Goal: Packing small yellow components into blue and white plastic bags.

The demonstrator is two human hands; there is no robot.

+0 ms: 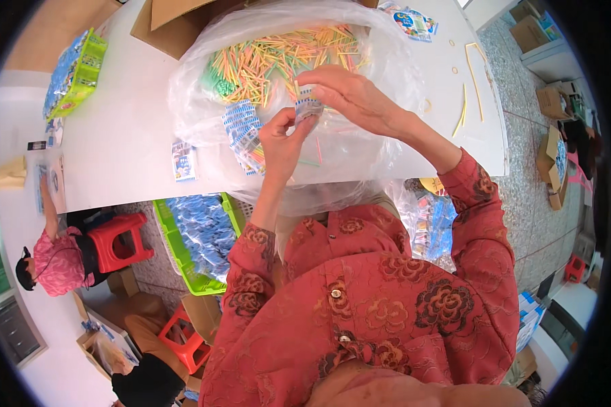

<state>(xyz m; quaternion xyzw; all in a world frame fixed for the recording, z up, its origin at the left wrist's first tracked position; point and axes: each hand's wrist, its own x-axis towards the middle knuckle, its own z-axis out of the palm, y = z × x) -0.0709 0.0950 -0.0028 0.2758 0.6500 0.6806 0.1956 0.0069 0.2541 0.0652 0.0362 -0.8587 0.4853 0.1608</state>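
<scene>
Above the table's near edge, my left hand (282, 139) pinches a small blue-and-white packet (308, 105) by its lower end. My right hand (356, 98) is bent over the packet's top, fingertips and thumb closed around a thin yellow stick (297, 86) at its upper edge. How far the stick reaches into the packet is hidden by my fingers. Just beyond lies a heap of thin coloured sticks (278, 57), yellow, orange, pink and green, on a clear plastic bag (197, 85). Left of my left hand, several similar packets (243, 132) overlap in a pile.
Another packet (183, 161) lies on the white table (136, 149). Green baskets of blue packets stand at the table's far left (96, 68) and below its edge (163, 234). A cardboard box (163, 34) is at the back. A person in pink (58, 261) works at left near a red stool (119, 237).
</scene>
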